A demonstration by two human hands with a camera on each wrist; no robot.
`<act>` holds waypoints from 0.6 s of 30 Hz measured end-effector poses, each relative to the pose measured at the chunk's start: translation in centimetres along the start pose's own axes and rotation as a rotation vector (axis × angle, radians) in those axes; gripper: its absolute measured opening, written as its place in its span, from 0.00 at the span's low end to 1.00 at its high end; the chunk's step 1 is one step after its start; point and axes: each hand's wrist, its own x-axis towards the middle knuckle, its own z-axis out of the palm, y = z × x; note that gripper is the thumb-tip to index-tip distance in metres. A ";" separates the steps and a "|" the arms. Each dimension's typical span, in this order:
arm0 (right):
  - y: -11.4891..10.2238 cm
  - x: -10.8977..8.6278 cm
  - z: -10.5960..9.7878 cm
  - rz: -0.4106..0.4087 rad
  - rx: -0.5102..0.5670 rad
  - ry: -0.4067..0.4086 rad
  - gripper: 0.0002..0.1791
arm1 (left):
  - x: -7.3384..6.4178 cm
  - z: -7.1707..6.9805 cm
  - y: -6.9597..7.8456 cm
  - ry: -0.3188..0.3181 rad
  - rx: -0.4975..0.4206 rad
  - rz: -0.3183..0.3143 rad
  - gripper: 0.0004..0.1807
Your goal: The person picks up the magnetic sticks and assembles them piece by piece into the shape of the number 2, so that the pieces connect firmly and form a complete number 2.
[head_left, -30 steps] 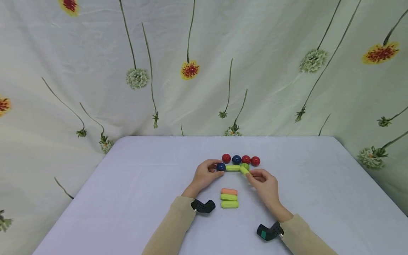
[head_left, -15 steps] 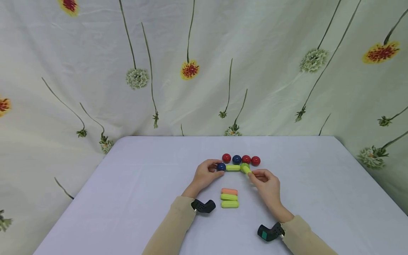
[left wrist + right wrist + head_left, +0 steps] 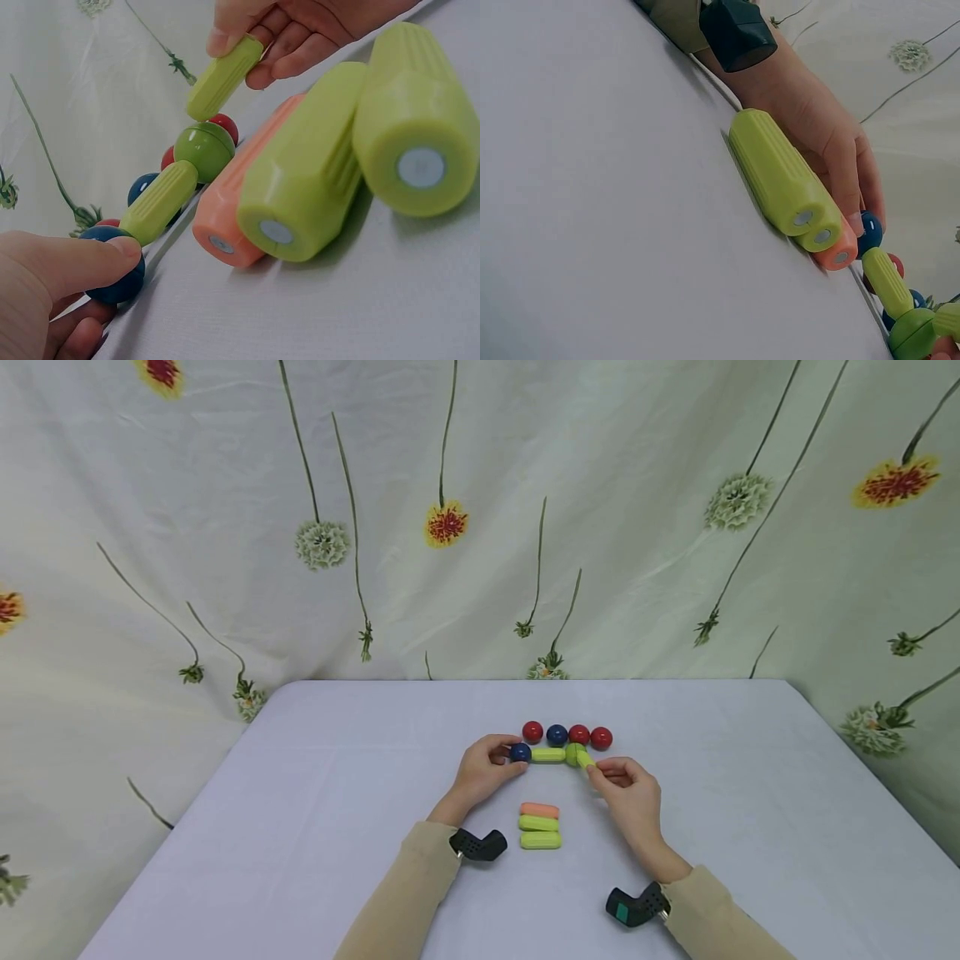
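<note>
My left hand [image 3: 483,770] grips a dark blue ball [image 3: 521,752] between thumb and fingers. From that ball a yellow-green magnetic rod [image 3: 548,755] runs right to a green ball [image 3: 574,754]. My right hand [image 3: 628,791] pinches a second yellow-green magnetic rod [image 3: 223,79] by one end. In the left wrist view this rod slants upward, its free end right at the top of the green ball [image 3: 205,152]. Nearer to me lie an orange rod [image 3: 540,811] and two yellow-green rods [image 3: 539,841], side by side; silvery discs show in their ends.
Behind the joined pieces stands a row of loose balls: a red one [image 3: 532,732], a blue one [image 3: 557,735] and two more red ones [image 3: 602,738]. All rest on a white-covered table [image 3: 337,843]. A flowered cloth [image 3: 630,527] hangs beyond its far edge.
The rod in my right hand has swung and shifted slightly right against the green ball, and the hand has moved a little right with it. My left hand and the blue ball stay put.
</note>
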 end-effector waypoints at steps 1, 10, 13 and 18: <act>0.0 0.0 0.0 -0.001 -0.004 0.002 0.09 | 0.0 0.0 0.0 0.000 -0.002 0.001 0.21; -0.1 0.0 -0.1 -0.002 -0.009 -0.003 0.09 | 0.0 0.0 -0.1 0.000 -0.005 0.016 0.21; 0.0 0.1 -0.1 0.003 -0.017 -0.006 0.09 | 0.0 0.0 -0.1 0.001 -0.003 0.018 0.21; 0.0 0.1 -0.1 0.004 -0.024 -0.005 0.09 | -0.1 0.0 0.1 -0.003 -0.002 0.009 0.21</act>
